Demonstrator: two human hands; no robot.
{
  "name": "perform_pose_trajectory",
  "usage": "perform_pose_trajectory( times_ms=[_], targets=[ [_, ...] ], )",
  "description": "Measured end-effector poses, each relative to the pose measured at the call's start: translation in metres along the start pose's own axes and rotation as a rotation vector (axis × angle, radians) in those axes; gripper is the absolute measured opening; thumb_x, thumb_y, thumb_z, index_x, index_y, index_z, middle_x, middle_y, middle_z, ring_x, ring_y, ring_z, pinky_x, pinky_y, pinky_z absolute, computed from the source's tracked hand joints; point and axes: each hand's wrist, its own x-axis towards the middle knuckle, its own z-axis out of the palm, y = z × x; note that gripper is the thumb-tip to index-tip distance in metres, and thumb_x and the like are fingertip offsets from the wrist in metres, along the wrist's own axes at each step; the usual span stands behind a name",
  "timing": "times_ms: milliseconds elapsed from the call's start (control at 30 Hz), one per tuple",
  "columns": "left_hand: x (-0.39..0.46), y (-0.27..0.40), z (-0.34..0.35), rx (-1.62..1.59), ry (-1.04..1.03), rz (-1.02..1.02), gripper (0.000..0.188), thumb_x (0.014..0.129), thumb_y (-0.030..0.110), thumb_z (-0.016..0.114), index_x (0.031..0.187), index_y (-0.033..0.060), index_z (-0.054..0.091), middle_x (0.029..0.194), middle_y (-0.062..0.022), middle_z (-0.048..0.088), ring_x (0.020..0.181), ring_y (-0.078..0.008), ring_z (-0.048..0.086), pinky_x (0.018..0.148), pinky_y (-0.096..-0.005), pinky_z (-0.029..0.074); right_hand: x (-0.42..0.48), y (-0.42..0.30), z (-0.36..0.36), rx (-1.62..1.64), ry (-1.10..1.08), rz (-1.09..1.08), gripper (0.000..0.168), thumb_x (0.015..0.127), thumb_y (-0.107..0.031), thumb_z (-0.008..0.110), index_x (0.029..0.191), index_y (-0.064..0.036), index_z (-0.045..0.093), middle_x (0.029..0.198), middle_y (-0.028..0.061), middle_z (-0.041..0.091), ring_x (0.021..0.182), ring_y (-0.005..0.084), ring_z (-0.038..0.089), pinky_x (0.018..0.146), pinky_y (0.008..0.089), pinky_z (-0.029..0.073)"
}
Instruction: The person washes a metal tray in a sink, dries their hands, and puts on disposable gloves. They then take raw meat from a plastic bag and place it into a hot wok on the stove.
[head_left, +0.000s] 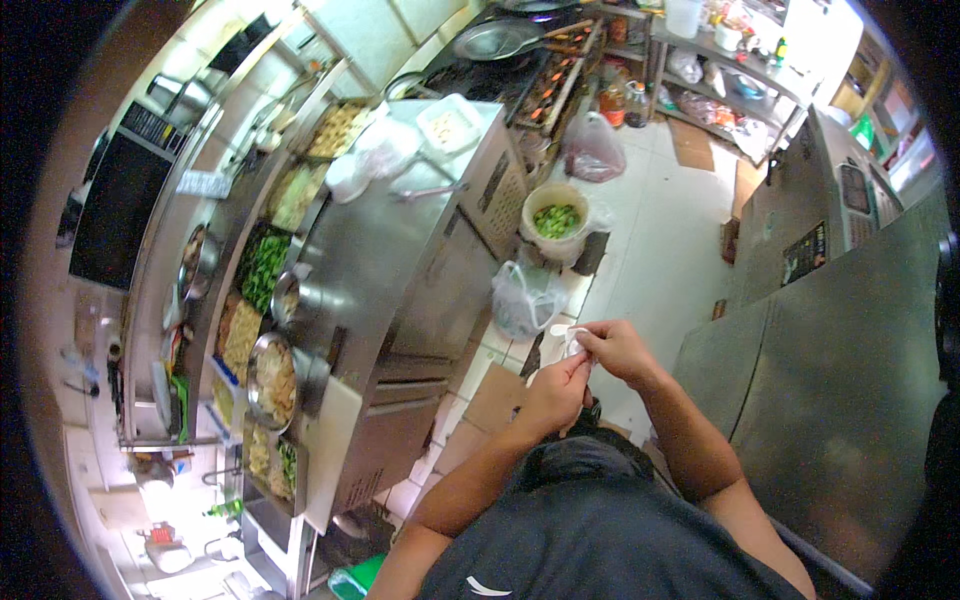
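Note:
Both hands meet in front of my body, over the kitchen floor. My left hand (556, 394) pinches the lower part of a crumpled white item (574, 344), thin and soft-looking; whether it is plastic, paper or cloth I cannot tell. My right hand (619, 351) grips the same item from the upper right, its fingertips close to those of the left. A loose white end sticks out to the upper left. Beyond the hands a tied clear plastic bag (525, 304) sits on the floor, beside a bucket of cut green vegetables (556, 219).
To the left runs a stainless steel prep counter (375, 247) with food trays and a steel bowl of sliced food (273, 381). A wok (499, 39) rests on the stove ahead. A steel cabinet (832, 352) borders the right side. Another plastic bag (594, 146) stands farther along the floor.

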Motion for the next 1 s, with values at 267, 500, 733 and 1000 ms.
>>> perform_pose_trajectory(
  times_ms=[267, 500, 733, 1000],
  targets=[
    [0.162, -0.005, 0.053, -0.331, 0.002, -0.149, 0.04, 0.102, 0.022, 0.042, 0.135, 0.0012, 0.052, 0.055, -0.0013, 0.054, 0.042, -0.0095, 0.045, 0.041, -0.0248, 0.036, 0.039, 0.0, -0.086, -0.414, 0.361, -0.095, 0.021, 0.088, -0.021, 0.062, 0.096, -0.004, 0.073, 0.079, 0.0212, 0.063, 0.079, 0.0386, 0.061, 0.071, 0.0448, 0.048],
    [0.272, 0.021, 0.073, 0.411, -0.09, 0.045, 0.041, 0.093, 0.042, 0.049, 0.093, 0.0079, 0.071, 0.081, -0.0214, 0.067, 0.079, -0.0423, 0.065, 0.069, -0.0504, 0.05, 0.114, 0.005, -0.165, -0.073, 0.55, 0.001, 0.024, 0.088, -0.021, 0.067, 0.091, 0.002, 0.071, 0.077, 0.0095, 0.068, 0.069, 0.0173, 0.064, 0.062, 0.0335, 0.051],
    [0.373, 0.071, 0.078, 0.629, -0.355, 0.021, 0.05, 0.092, 0.046, 0.04, 0.096, 0.0071, 0.072, 0.097, -0.0242, 0.068, 0.094, -0.0434, 0.065, 0.084, -0.0525, 0.049, 0.186, -0.001, -0.238, 0.333, 0.552, 0.331, 0.024, 0.089, -0.02, 0.063, 0.096, 0.001, 0.07, 0.082, 0.0061, 0.07, 0.071, 0.0143, 0.064, 0.065, 0.0274, 0.051],
    [0.519, 0.101, 0.088, -0.264, -0.397, -0.29, 0.03, 0.095, 0.02, 0.039, 0.073, 0.0078, 0.056, 0.058, -0.0021, 0.053, 0.044, -0.0153, 0.046, 0.04, -0.0301, 0.034, 0.273, -0.024, -0.286, -0.43, 0.733, 0.023, 0.029, 0.086, -0.03, 0.065, 0.09, -0.002, 0.071, 0.083, 0.0169, 0.069, 0.08, 0.0281, 0.067, 0.071, 0.0369, 0.051]
  ],
)
